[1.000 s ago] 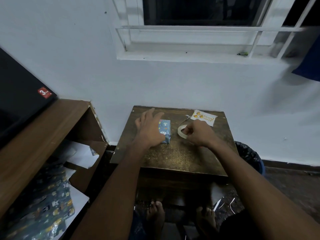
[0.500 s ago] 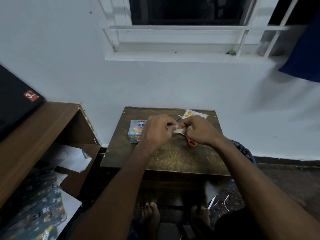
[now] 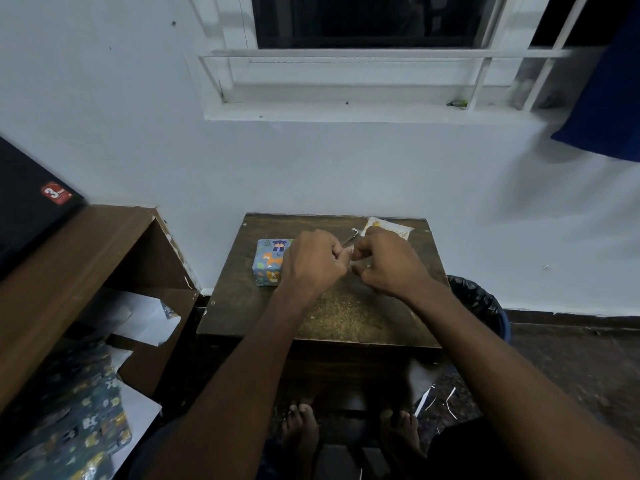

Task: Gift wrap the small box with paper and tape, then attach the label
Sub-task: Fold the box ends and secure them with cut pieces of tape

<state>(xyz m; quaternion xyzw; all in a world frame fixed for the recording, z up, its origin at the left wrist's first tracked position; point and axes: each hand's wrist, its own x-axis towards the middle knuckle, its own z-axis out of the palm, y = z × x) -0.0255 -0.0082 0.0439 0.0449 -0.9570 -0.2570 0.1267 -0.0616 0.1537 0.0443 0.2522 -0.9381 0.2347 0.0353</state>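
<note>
My bare feet (image 3: 300, 427) rest on the dark floor just under the near edge of the small wooden table (image 3: 332, 317), and scraps of cut paper (image 3: 429, 403) lie on the floor to their right. Down at my left a sheet of patterned wrapping paper (image 3: 86, 431) lies on the lower shelf (image 3: 149, 355) of a wooden unit, with white paper crumpled above it. Over the middle of the table my left hand (image 3: 311, 259) and my right hand (image 3: 388, 263) meet, fingers curled, both pinching a small pale piece of tape (image 3: 354, 263) between their tips; the roll itself I cannot make out behind my knuckles. The wrapped box (image 3: 270, 261), blue with cartoon animals, sits flat on the table just left of my left hand, partly hidden by it. Beyond my right hand, at the far right corner of the table, lies the label (image 3: 391, 227), white with yellow marks, and a thin metal point shows beside it, too small to name. A bin with a black liner (image 3: 481, 303) stands right of the table. Farther off are the white wall and the barred window (image 3: 363, 53).
</note>
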